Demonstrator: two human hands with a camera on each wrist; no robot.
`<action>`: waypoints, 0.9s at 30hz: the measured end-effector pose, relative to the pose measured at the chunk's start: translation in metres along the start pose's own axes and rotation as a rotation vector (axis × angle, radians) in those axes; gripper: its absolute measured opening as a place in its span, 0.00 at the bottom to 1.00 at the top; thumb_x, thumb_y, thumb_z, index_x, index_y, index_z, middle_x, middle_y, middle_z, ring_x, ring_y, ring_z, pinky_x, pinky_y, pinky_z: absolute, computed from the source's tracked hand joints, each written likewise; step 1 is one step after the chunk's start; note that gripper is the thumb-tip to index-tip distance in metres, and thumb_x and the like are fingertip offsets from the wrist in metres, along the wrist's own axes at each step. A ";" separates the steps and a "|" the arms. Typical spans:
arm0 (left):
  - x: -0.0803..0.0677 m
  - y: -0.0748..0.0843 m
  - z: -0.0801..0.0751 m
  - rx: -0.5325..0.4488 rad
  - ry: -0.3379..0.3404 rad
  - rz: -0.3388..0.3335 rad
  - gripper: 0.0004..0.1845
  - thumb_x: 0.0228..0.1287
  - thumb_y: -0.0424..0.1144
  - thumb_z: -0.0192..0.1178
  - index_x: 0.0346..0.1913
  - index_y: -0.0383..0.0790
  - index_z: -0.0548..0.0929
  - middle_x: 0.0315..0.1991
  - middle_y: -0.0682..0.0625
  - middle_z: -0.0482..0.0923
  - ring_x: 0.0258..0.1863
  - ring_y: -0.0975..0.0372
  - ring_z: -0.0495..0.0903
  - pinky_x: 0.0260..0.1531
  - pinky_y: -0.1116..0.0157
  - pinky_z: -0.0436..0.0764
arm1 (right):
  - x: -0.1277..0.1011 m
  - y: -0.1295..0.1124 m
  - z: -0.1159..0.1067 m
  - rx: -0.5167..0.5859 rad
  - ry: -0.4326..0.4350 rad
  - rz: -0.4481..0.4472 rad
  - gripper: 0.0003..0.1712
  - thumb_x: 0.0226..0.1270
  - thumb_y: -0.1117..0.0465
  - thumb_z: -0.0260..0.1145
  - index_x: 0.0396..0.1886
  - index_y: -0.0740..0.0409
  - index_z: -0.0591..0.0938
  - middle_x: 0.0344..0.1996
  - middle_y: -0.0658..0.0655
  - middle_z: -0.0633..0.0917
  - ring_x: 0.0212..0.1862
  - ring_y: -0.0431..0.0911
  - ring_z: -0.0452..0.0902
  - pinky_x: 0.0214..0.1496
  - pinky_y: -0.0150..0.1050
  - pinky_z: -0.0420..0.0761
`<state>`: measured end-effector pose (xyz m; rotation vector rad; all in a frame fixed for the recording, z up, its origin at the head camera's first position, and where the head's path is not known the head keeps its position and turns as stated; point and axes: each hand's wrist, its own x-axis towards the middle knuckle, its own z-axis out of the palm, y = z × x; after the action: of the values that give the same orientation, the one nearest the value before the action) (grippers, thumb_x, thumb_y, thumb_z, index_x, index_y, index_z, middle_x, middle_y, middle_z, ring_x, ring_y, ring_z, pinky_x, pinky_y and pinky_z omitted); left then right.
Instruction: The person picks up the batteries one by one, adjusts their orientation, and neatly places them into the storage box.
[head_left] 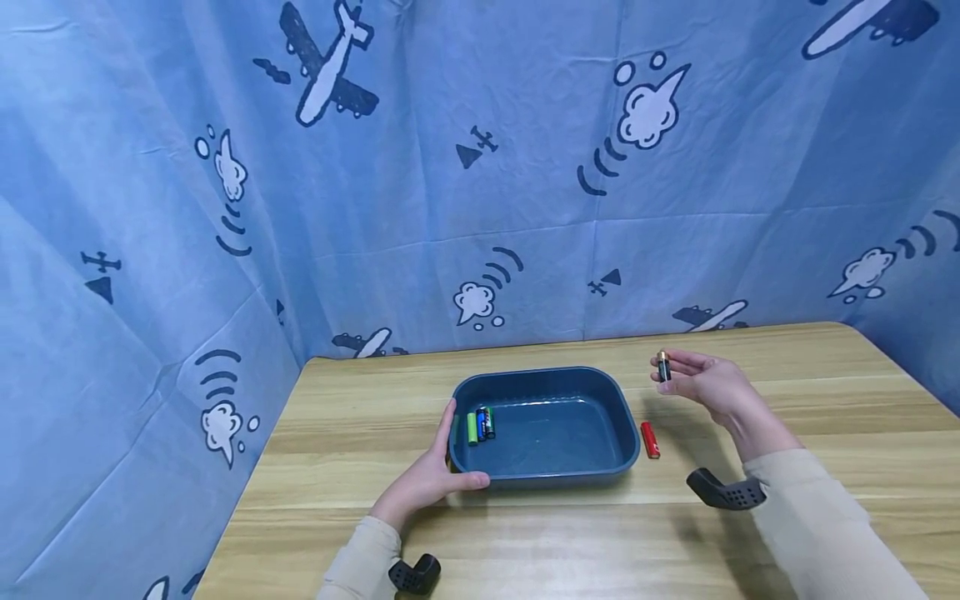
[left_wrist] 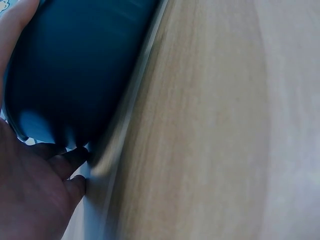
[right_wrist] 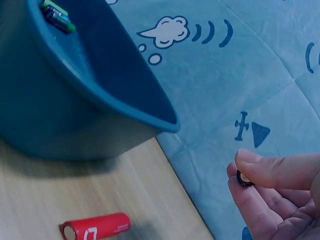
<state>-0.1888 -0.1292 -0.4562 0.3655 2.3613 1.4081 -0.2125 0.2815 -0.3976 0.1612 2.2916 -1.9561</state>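
A dark blue tray (head_left: 626, 417) sits mid-table with several batteries (head_left: 480, 424) lying by its left wall. My left hand (head_left: 435, 475) grips the tray's near-left corner, thumb along the front rim; the left wrist view shows the fingers (left_wrist: 70, 165) against the tray's outer wall (left_wrist: 70, 75). My right hand (head_left: 705, 383) is raised right of the tray and pinches a black and gold battery (head_left: 663, 366) upright; the right wrist view shows its end (right_wrist: 244, 178) between thumb and fingers. A red battery (head_left: 649, 439) lies on the table by the tray's right side, seen again as the red battery (right_wrist: 96, 226).
The wooden table (head_left: 825, 400) is enclosed by blue cloth printed with planes and clouds (head_left: 480, 167) at the back and both sides. Black wrist camera mounts (head_left: 726, 492) show near each sleeve.
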 end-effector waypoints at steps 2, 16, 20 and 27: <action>0.000 0.000 0.000 -0.004 -0.001 0.005 0.61 0.47 0.55 0.70 0.71 0.66 0.31 0.73 0.41 0.38 0.67 0.40 0.49 0.59 0.40 0.55 | -0.002 -0.005 0.003 0.023 -0.008 0.002 0.51 0.48 0.66 0.74 0.68 0.73 0.55 0.50 0.53 0.81 0.41 0.33 0.80 0.45 0.30 0.78; 0.000 -0.001 0.001 -0.027 0.000 0.024 0.62 0.47 0.54 0.70 0.71 0.63 0.30 0.73 0.43 0.35 0.69 0.42 0.45 0.61 0.40 0.52 | 0.000 -0.013 0.013 0.076 -0.036 0.024 0.52 0.47 0.69 0.74 0.68 0.74 0.54 0.50 0.54 0.81 0.41 0.37 0.81 0.45 0.32 0.78; 0.000 0.000 0.001 -0.017 0.005 0.029 0.63 0.47 0.54 0.70 0.72 0.59 0.29 0.73 0.44 0.34 0.69 0.42 0.46 0.61 0.41 0.53 | 0.001 -0.017 0.017 0.041 -0.030 0.043 0.51 0.47 0.68 0.74 0.68 0.72 0.55 0.58 0.64 0.73 0.41 0.36 0.81 0.46 0.32 0.78; 0.000 -0.001 0.001 -0.024 0.001 0.039 0.64 0.47 0.53 0.71 0.72 0.58 0.28 0.74 0.44 0.33 0.69 0.44 0.44 0.62 0.42 0.51 | 0.002 -0.019 0.019 0.017 -0.031 0.044 0.51 0.46 0.67 0.75 0.68 0.71 0.57 0.62 0.69 0.67 0.42 0.37 0.81 0.46 0.32 0.78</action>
<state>-0.1883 -0.1291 -0.4570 0.4069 2.3480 1.4531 -0.2174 0.2595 -0.3824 0.1792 2.2337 -1.9431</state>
